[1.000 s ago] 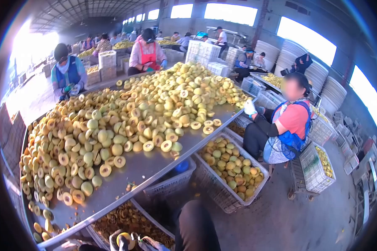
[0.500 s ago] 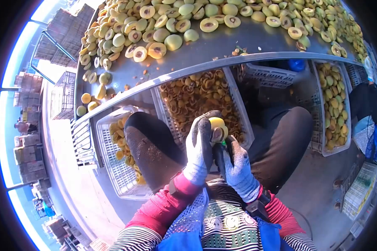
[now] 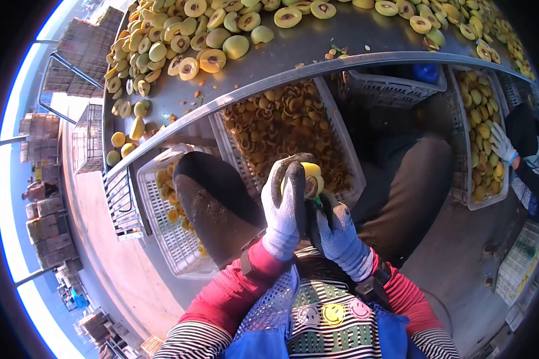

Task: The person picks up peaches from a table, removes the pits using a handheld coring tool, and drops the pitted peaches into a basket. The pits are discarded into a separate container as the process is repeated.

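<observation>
My left hand [image 3: 285,200], in a white knit glove with dark, dirty fingers, is closed around a halved yellow stone fruit [image 3: 312,173]. The cut face, with a brownish centre, is turned toward my right hand. My right hand [image 3: 340,233], gloved the same way, is closed just below the fruit on a small green-handled tool [image 3: 319,201]. Only a bit of green shows between the fingers; the tool's working end is hidden at the fruit. Both hands are above my lap, in front of a white crate [image 3: 336,113] of brownish-yellow fruit scraps.
A metal table [image 3: 263,61] heaped with halved fruit [image 3: 212,60] spans the far side, with a raised rim. Another crate [image 3: 182,254] with yellow pieces stands by my left knee. At right, a co-worker's gloved hand [image 3: 503,144] is over a crate of fruit halves [image 3: 480,110].
The fruit has turned slightly in my left hand, both hands staying close together. A co-worker's gloved hand has come over the right crate. The view has shifted a little.
</observation>
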`<state>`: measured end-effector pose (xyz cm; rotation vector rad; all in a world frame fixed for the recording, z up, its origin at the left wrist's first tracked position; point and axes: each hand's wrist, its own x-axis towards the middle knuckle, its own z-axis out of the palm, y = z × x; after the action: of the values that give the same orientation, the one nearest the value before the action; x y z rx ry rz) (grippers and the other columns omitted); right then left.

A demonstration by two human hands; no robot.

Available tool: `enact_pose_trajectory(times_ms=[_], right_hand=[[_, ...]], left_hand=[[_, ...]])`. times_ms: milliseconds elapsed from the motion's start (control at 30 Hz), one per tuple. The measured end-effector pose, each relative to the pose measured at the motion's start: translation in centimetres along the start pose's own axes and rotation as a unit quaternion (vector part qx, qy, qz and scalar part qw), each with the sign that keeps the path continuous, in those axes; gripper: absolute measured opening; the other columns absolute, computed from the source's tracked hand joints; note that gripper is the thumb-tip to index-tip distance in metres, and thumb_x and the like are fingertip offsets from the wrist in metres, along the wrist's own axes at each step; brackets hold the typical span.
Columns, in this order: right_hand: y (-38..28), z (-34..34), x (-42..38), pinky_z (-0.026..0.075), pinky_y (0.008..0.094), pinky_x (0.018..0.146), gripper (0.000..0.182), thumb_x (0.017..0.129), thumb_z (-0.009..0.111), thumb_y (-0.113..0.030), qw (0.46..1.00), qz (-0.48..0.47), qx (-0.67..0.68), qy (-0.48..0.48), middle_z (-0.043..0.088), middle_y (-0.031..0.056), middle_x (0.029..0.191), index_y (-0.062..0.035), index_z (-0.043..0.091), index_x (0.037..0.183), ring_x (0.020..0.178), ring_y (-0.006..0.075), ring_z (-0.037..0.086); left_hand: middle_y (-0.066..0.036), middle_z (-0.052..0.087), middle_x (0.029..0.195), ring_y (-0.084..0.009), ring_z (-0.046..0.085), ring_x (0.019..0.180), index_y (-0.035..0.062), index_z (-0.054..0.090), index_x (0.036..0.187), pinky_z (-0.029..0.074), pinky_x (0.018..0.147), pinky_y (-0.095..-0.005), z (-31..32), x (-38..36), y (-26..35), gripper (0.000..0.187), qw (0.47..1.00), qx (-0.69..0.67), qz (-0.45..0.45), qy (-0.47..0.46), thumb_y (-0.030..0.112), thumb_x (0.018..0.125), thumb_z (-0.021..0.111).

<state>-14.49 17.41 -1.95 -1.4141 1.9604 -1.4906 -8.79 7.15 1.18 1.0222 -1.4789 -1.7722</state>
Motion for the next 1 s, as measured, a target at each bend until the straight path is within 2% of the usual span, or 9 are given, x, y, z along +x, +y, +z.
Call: enact_pose_trajectory(times_ms=[67,233,567,767,800,867,900,933,1000], right_hand=[[0.0,0.1,-0.2,0.05,0.0415,0.068,0.036,0.09,0.052,-0.016,0.993,-0.083,-0.082,0.024,0.06,0.025,0.09,0.008,0.046,0.116,0.078,0.0408,0.061],[-1.4,0.4,-0.2,0.049,0.0425,0.069,0.036,0.09,0.051,-0.016,0.98,0.126,0.149,0.047,0.059,0.0248,0.092,0.0055,0.044,0.119,0.08,0.0396,0.061],[0.2,0.2,-1.7,0.048,0.0416,0.072,0.038,0.089,0.055,-0.01,0.981,0.108,0.162,-0.008,0.056,0.0247,0.105,0.0051,0.044,0.121,0.09,0.0385,0.058],[1.1,0.6,-3.5,0.046,0.044,0.082,0.039,0.086,0.059,-0.005,0.994,-0.085,-0.054,0.034,0.052,0.0247,0.112,0.0037,0.046,0.122,0.099,0.0346,0.055],[0.6,0.1,-3.4,0.048,0.0406,0.073,0.031,0.089,0.057,-0.011,0.991,0.084,0.082,-0.061,0.055,0.0207,0.1,0.0015,0.049,0.116,0.086,0.0298,0.057],[-0.4,-0.7,-2.4,0.05,0.0373,0.064,0.024,0.092,0.055,-0.017,0.933,0.247,0.215,-0.151,0.057,0.0166,0.088,-0.0008,0.051,0.111,0.073,0.0249,0.058],[-0.7,-0.9,-1.2,0.045,0.0314,0.053,0.025,0.095,0.05,-0.028,0.68,0.349,0.613,-0.198,0.052,0.0105,0.075,-0.0033,0.051,0.103,0.06,0.0188,0.052],[-0.9,-0.8,-0.5,0.04,0.0256,0.043,0.033,0.097,0.045,-0.038,0.268,0.369,0.867,-0.2,0.048,0.0044,0.062,-0.0058,0.051,0.095,0.046,0.0126,0.046],[-1.4,-0.3,-0.4,0.036,0.023,0.039,0.038,0.096,0.042,-0.045,0.227,0.351,0.889,-0.188,0.046,0.0027,0.06,-0.0079,0.05,0.09,0.042,0.0102,0.042]], left_hand=[[-0.008,0.061,0.099,-0.0135,0.057,0.088,-0.0001,0.059,0.108,0.046,0.08,-0.0264,0.3,-0.3,0.3,0.031,1.0,-0.02,-0.015,-0.001,0.026,0.096,0.051],[-0.009,0.061,0.1,-0.0133,0.057,0.089,0.0001,0.059,0.109,0.046,0.081,-0.0269,0.7,-0.4,-0.2,0.03,0.998,-0.005,0.041,0.038,0.026,0.096,0.051],[-0.008,0.061,0.097,-0.0135,0.058,0.089,-0.0006,0.059,0.107,0.047,0.079,-0.0252,0.4,-0.3,0.4,0.025,0.998,0.05,0.021,-0.016,0.02,0.095,0.053],[-0.009,0.062,0.09,-0.012,0.059,0.081,-0.0011,0.064,0.102,0.048,0.071,-0.0257,-0.2,0.8,0.7,0.024,0.989,0.11,0.02,-0.094,0.02,0.091,0.057],[-0.009,0.062,0.088,-0.0134,0.06,0.079,-0.0013,0.063,0.102,0.048,0.07,-0.0262,-0.4,1.2,1.0,0.024,0.986,0.107,0.007,-0.125,0.02,0.091,0.057],[-0.009,0.063,0.083,-0.015,0.06,0.075,-0.0014,0.063,0.102,0.048,0.068,-0.0278,-1.4,2.5,1.4,0.024,0.972,0.116,0.037,-0.199,0.019,0.091,0.056],[-0.009,0.063,0.083,-0.015,0.06,0.075,-0.0014,0.063,0.102,0.048,0.068,-0.0278,-1.7,3.1,1.2,0.024,0.972,0.117,0.037,-0.2,0.019,0.091,0.056],[-0.009,0.063,0.083,-0.0144,0.06,0.075,-0.0015,0.063,0.101,0.048,0.068,-0.0281,-1.9,3.6,1.0,0.025,0.96,0.135,0.073,-0.235,0.02,0.091,0.056],[-0.008,0.063,0.085,-0.0136,0.06,0.077,-0.0008,0.063,0.102,0.048,0.069,-0.0287,-2.0,3.4,1.0,0.027,0.955,0.107,0.02,-0.274,0.023,0.092,0.054]])
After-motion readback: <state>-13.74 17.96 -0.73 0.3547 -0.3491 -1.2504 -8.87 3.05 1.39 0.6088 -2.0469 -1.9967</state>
